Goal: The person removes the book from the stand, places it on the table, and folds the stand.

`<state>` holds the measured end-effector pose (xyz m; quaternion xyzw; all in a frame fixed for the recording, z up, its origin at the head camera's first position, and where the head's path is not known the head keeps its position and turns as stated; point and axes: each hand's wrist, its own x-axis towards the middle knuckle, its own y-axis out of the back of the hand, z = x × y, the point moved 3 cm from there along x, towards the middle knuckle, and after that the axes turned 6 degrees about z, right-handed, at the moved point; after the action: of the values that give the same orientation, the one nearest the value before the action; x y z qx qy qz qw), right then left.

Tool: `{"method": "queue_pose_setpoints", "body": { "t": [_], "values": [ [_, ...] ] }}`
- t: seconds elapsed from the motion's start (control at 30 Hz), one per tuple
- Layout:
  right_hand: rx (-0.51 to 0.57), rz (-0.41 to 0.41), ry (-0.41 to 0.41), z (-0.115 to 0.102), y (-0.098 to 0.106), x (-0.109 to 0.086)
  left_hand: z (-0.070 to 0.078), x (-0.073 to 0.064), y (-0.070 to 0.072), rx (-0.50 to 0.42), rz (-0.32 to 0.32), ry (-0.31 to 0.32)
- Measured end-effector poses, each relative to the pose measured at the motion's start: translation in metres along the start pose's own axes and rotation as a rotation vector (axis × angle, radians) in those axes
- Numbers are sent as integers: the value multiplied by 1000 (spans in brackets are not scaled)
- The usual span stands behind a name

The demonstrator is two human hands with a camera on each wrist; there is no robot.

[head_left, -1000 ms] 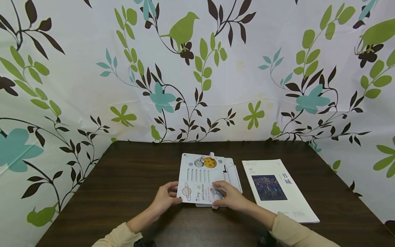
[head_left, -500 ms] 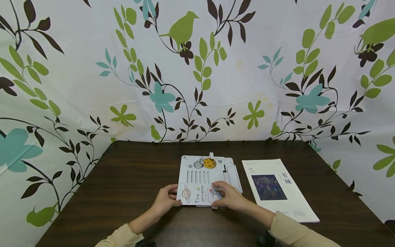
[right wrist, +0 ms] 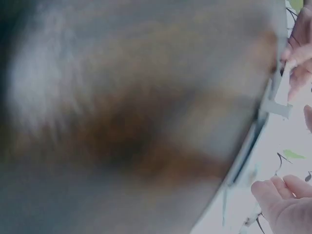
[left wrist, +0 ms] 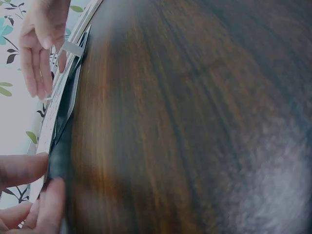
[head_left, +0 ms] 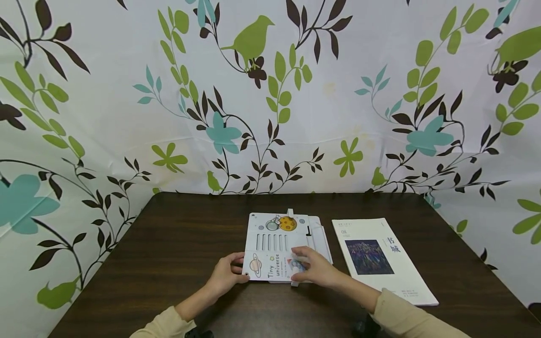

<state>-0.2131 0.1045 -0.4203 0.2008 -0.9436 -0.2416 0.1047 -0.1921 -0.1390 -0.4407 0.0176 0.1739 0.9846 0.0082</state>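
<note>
A flat white folding book stand [head_left: 264, 245], printed with a planet, an astronaut and the words "Tiny universe", lies in the middle of the table. My left hand [head_left: 226, 273] pinches its near left corner, thumb on top and fingers underneath; the left wrist view shows the stand [left wrist: 54, 119] edge-on between them. Over the near right part of the panel, my right hand [head_left: 317, 268] rests with relaxed fingers, beside a small white clip [head_left: 294, 284] on the near edge. In the right wrist view the fingers of this hand [right wrist: 287, 204] are loosely extended.
To the right lies a cream-coloured book [head_left: 382, 260] with a dark picture on its cover. The dark wooden table [head_left: 190, 225] ends at a leaf-and-bird patterned cloth [head_left: 313, 103]. Another white clip [head_left: 289, 212] sticks up at the stand's far edge.
Between one second and half a second ago the stand's left part came down slightly toward the table, with my left hand at its corner. Since then the hands have barely moved.
</note>
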Motion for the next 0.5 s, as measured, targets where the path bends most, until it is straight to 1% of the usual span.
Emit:
{"method": "queue_pose_setpoints", "body": {
  "t": [0.13,0.2,0.23,0.3,0.4,0.5],
  "values": [
    [-68,43,23,-9,20,0,2,1,0,28,-5,-14],
    [-94,72,20,-11,31,0,3,0,0,35,-7,-24],
    [-105,90,5,-11,36,-1,3,0,0,38,-9,-25],
    [-114,130,-49,-7,44,-2,3,0,1,33,-11,-32],
    [-127,194,-168,3,50,-6,2,-1,2,28,-8,-39],
    [-126,217,-231,15,53,-11,2,-2,3,17,-6,-42]
  ]
}}
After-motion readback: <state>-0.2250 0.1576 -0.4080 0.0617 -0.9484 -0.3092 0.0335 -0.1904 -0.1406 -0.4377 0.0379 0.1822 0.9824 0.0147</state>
